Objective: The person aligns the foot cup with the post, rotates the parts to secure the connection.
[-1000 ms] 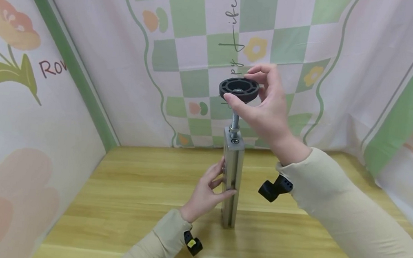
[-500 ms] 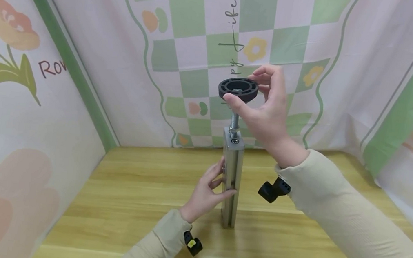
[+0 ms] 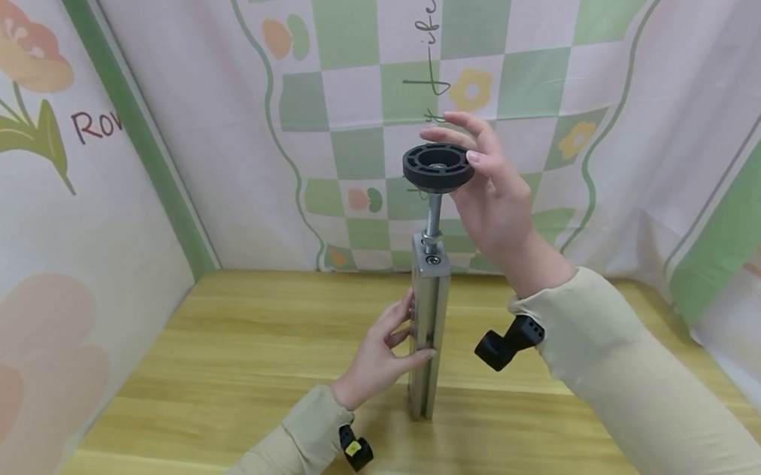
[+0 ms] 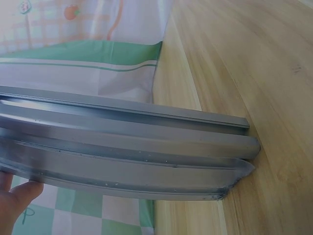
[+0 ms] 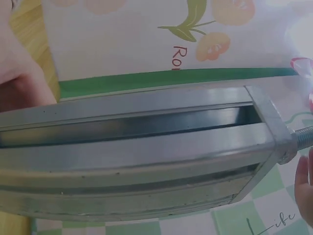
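A silvery aluminium profile [image 3: 428, 332] stands upright on the wooden table in the head view. From its end plate [image 3: 431, 264] rises a threaded rod [image 3: 433, 216] with a nut [image 3: 430, 237], topped by a black round levelling foot [image 3: 420, 174]. My left hand [image 3: 377, 358] grips the profile's lower half, thumb in front and fingers behind. At the foot's right rim is the thumb of my right hand [image 3: 493, 194], while its fingers reach round the far side. The left wrist view shows the profile's grooved lower end [image 4: 146, 147]; in the right wrist view the threaded rod [image 5: 304, 138] is partly cut off.
Wooden table [image 3: 226, 375] surrounds the profile's base. Behind it hangs a cloth [image 3: 345, 99] with green checks and flowers, and more printed cloth [image 3: 49, 223] closes the left side. Small black cameras [image 3: 355, 450] are strapped to both wrists.
My right thumb has swung from the foot's front left to its right rim, and the fingers have moved left behind it. The left hand and profile stay put.
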`<action>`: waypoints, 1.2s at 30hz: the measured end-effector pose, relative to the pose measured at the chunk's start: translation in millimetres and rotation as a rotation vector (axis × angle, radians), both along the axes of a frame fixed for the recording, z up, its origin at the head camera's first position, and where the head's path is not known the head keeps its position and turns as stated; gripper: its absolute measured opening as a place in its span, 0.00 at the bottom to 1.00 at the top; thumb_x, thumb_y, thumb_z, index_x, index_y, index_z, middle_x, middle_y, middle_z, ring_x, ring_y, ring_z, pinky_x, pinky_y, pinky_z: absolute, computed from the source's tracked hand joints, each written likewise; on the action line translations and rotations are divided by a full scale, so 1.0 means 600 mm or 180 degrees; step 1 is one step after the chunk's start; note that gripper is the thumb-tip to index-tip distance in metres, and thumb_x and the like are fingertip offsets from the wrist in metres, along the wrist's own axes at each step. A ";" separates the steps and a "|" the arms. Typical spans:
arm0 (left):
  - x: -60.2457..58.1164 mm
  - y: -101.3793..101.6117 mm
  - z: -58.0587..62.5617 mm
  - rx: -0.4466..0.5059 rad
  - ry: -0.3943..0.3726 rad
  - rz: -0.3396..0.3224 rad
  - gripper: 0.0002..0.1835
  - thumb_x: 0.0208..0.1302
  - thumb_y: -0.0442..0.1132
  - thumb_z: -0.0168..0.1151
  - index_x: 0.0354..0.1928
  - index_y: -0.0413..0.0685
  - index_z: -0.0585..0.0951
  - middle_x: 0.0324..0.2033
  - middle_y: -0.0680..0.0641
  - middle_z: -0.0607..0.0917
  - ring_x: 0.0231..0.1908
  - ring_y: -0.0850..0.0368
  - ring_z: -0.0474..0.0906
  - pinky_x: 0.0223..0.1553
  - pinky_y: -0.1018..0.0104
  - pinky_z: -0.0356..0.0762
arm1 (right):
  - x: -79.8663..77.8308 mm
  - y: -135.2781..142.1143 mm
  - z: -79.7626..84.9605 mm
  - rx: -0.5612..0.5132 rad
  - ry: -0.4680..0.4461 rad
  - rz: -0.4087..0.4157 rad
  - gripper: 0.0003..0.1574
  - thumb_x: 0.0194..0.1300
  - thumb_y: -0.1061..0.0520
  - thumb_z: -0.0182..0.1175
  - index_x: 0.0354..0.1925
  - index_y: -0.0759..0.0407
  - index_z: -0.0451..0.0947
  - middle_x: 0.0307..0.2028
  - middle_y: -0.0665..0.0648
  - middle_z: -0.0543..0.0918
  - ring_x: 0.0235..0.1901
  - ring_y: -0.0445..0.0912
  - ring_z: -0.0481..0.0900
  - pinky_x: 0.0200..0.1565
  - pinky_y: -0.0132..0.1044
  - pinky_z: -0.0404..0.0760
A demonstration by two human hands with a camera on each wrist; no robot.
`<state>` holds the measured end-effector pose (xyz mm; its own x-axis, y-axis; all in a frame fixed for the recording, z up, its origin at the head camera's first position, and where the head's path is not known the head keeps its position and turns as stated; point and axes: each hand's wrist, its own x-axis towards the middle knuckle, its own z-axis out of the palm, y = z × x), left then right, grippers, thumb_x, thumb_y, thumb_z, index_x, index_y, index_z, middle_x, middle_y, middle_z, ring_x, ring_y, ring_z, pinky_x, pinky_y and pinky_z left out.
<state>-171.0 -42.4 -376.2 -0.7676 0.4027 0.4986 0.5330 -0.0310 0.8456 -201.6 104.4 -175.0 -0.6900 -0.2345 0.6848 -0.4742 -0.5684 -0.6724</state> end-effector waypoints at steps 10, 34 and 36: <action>-0.002 0.001 0.001 -0.0004 -0.0023 0.0025 0.47 0.54 0.23 0.65 0.73 0.46 0.52 0.67 0.39 0.61 0.62 0.43 0.65 0.59 0.61 0.74 | 0.000 0.001 0.004 -0.0202 -0.0260 0.0660 0.30 0.52 0.58 0.54 0.56 0.54 0.65 0.52 0.59 0.74 0.43 0.49 0.79 0.54 0.34 0.73; 0.000 0.000 0.001 0.0019 0.0085 0.0013 0.48 0.54 0.24 0.66 0.73 0.49 0.52 0.65 0.37 0.64 0.61 0.42 0.66 0.58 0.56 0.74 | -0.010 0.002 -0.006 -0.0140 0.0018 0.0709 0.24 0.55 0.57 0.53 0.53 0.58 0.71 0.49 0.57 0.77 0.49 0.48 0.72 0.54 0.34 0.71; 0.000 0.000 0.001 0.0020 0.0101 0.0014 0.48 0.54 0.24 0.66 0.73 0.49 0.52 0.65 0.37 0.64 0.61 0.42 0.66 0.58 0.57 0.74 | -0.010 0.002 -0.007 -0.0134 0.0056 0.0708 0.24 0.56 0.57 0.52 0.53 0.58 0.70 0.49 0.57 0.77 0.49 0.48 0.72 0.55 0.34 0.71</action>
